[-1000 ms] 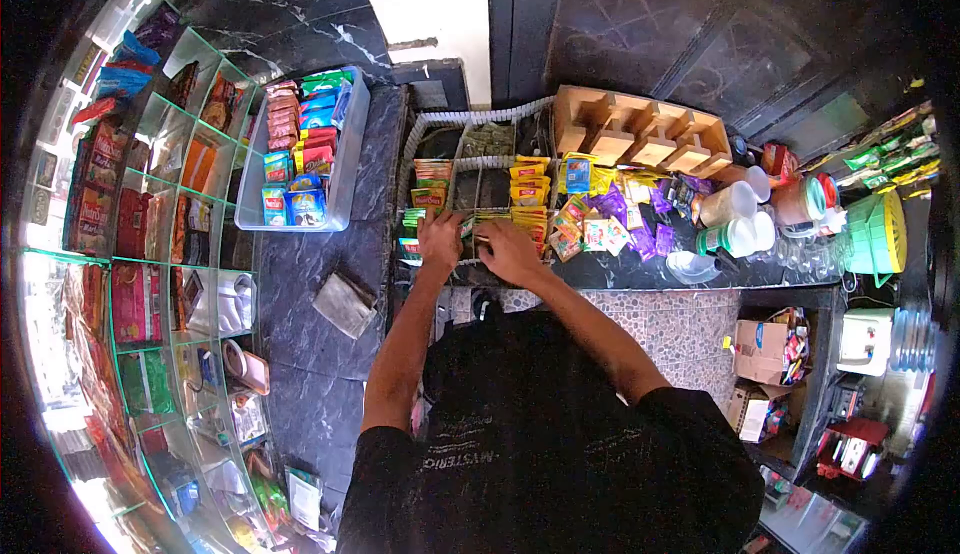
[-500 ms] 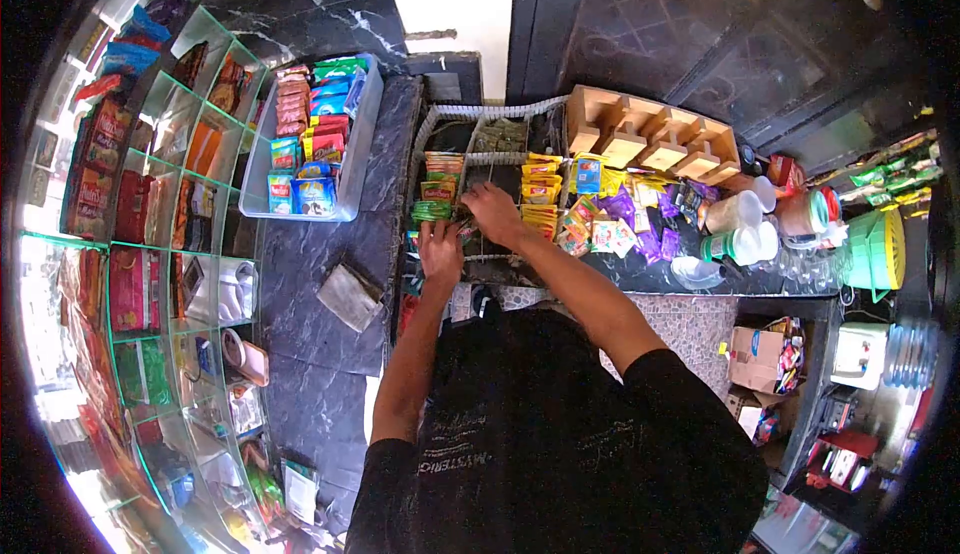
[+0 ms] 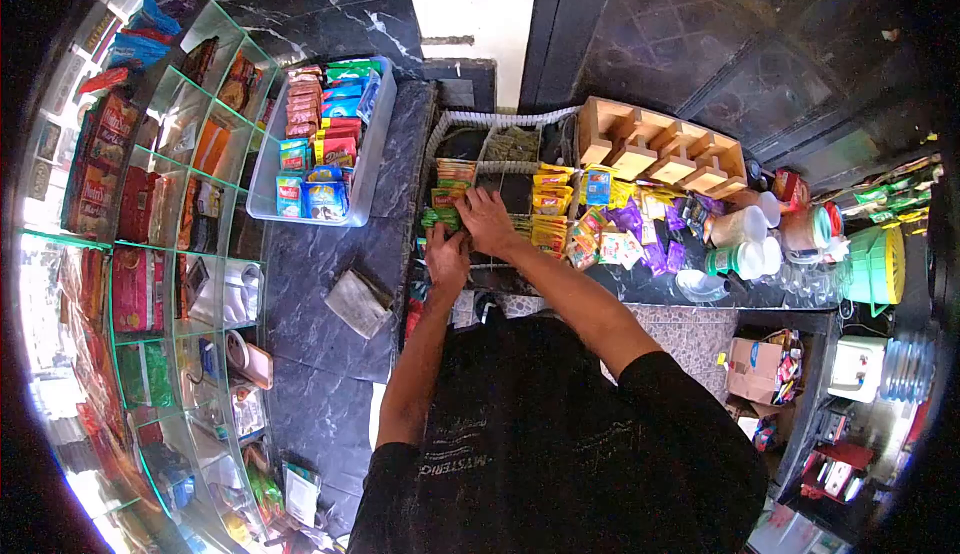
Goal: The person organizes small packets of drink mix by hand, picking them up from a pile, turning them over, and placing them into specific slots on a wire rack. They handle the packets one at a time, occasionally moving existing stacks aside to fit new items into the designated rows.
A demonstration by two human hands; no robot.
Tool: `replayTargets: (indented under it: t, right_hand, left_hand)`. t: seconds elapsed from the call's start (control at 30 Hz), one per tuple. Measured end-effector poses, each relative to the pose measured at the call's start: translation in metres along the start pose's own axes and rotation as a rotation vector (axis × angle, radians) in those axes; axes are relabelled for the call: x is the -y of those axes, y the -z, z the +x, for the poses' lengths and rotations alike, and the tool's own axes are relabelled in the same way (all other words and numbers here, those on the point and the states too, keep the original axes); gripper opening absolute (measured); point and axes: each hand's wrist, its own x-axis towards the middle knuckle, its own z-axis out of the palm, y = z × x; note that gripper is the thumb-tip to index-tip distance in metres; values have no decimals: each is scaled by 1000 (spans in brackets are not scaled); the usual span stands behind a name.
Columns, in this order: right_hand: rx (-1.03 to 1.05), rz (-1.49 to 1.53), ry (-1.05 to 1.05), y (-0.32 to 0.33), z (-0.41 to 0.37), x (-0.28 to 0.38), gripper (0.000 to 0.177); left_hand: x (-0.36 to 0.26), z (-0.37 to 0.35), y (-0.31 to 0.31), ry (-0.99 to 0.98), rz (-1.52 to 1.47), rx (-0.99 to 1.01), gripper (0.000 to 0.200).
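A row of small sachets, orange-brown at the far end and green (image 3: 441, 216) at the near end, stands in the left part of a white-rimmed divided basket (image 3: 520, 117). At the near end of this row my left hand (image 3: 447, 259) has its fingers bent against the green sachets. My right hand (image 3: 487, 226) reaches in from the right, its fingers curled at the side of the same sachets. Both hands are close together, and their fingertips are partly hidden. Right of them, yellow sachets (image 3: 550, 209) stand in another row, and dark green packets (image 3: 513, 144) lie in a far compartment.
A clear plastic tub (image 3: 357, 216) of sachets and a grey folded cloth (image 3: 358, 304) rest on the left counter. Beyond the basket stands a wooden divided rack (image 3: 660, 144). Loose purple packets (image 3: 655, 254) and lidded jars (image 3: 740, 259) lie to the right. Glass shelves (image 3: 150, 244) line the left.
My right hand has come down and closer to the green sachets. My left hand has shifted slightly toward me, and the whole view has moved a little.
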Motion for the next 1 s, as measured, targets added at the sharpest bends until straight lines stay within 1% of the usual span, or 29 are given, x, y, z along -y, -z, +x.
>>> replayTargets:
  t: [0.03,0.1,0.13,0.17,0.2,0.23,0.27,0.33,0.43,0.6,0.67,0.77,0.83,0.87,0.9,0.97,1.0]
  right_hand:
    - [18,7,-7,2,1,3,75]
    - [39,8,-25,-4,2,7,73]
    - [-72,19,-20,-16,1,7,67]
    - [-184,26,-17,-27,-1,3,62]
    - [-226,10,2,-26,-2,2,52]
    - [-223,4,-18,-25,-3,2,52]
    - [-230,1,-33,-23,-2,1,47]
    - [-255,17,-33,-28,0,-2,36]
    - [-219,-22,-75,-34,1,-3,33]
    - [-206,-1,-132,-44,5,-2,34]
    - [-204,16,-128,-45,5,-3,35]
    - [-169,101,-100,-46,5,-6,34]
    - [-206,136,-57,-41,5,-10,32]
    - [-160,117,-71,-39,7,-10,33]
    - [-158,118,-66,-34,7,-9,33]
    - [-142,83,-22,-23,7,-11,41]
    - [-141,83,-21,-18,8,-13,41]
  left_hand:
    - [4,-2,-1,1,2,-1,15]
    - [8,-5,-6,53,-88,40,18]
    - [9,-7,-7,69,-128,6,26]
    - [9,-8,-11,55,-148,18,26]
    - [8,-9,-10,89,-124,33,29]
    - [8,-10,-8,123,-95,47,32]
    - [7,-10,-7,130,-91,81,35]
    - [13,-15,-16,134,-113,78,35]
    - [15,-15,-17,140,-149,88,34]
    - [20,-13,-16,134,-162,124,36]
    - [14,-8,-7,106,-268,138,36]
    - [17,-10,-11,99,-193,120,35]
    - [17,-12,-17,120,-174,77,34]
    - [18,-12,-19,120,-148,93,34]
    - [18,-12,-19,119,-123,111,33]
    - [18,-12,-18,103,-117,99,34]
    - [16,-11,-15,84,-112,91,34]
